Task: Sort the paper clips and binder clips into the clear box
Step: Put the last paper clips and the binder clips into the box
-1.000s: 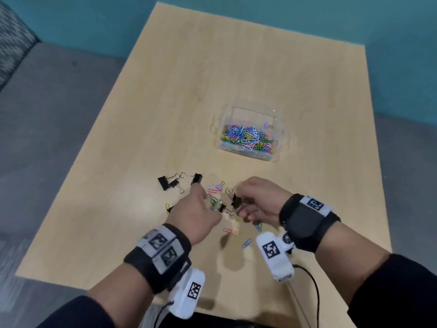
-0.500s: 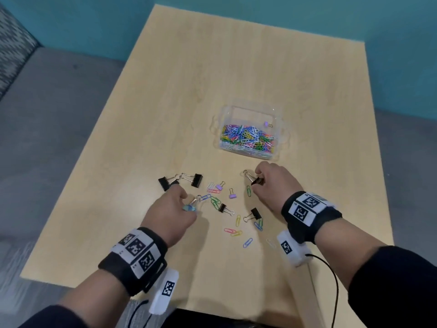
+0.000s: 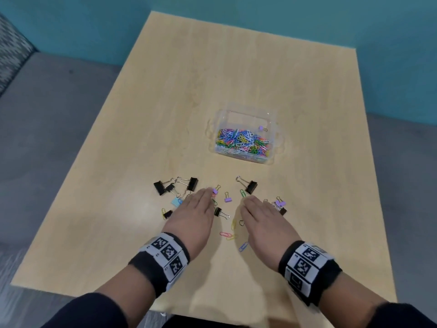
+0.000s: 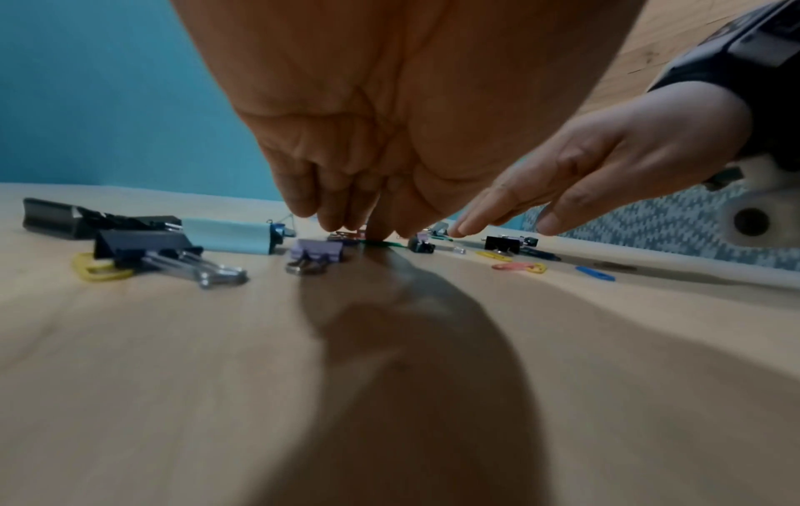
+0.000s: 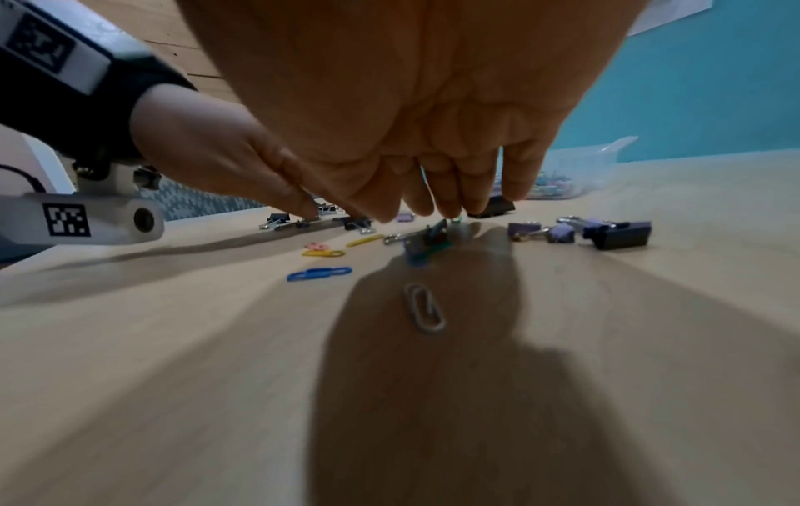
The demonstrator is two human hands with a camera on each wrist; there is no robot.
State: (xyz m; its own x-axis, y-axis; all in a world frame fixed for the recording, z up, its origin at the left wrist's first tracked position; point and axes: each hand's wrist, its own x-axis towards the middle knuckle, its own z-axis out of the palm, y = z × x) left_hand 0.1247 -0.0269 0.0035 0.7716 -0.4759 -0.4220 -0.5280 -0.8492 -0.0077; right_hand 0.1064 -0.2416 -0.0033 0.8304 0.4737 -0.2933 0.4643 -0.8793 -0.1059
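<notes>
Two flat, palm-down hands, left hand (image 3: pixel 192 217) and right hand (image 3: pixel 263 220), fingers straight, empty, over scattered clips (image 3: pixel 227 234).

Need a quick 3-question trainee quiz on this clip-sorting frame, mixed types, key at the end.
1. True or false: the clear box already holds colored paper clips.
2. What is the left hand doing? A) lifting a black binder clip B) fingers straight, tips down among the clips on the table C) reaching into the box
3. Fill in: the light blue binder clip lies on the person's ___ side.

Key: 1 true; 2 B; 3 left
</notes>
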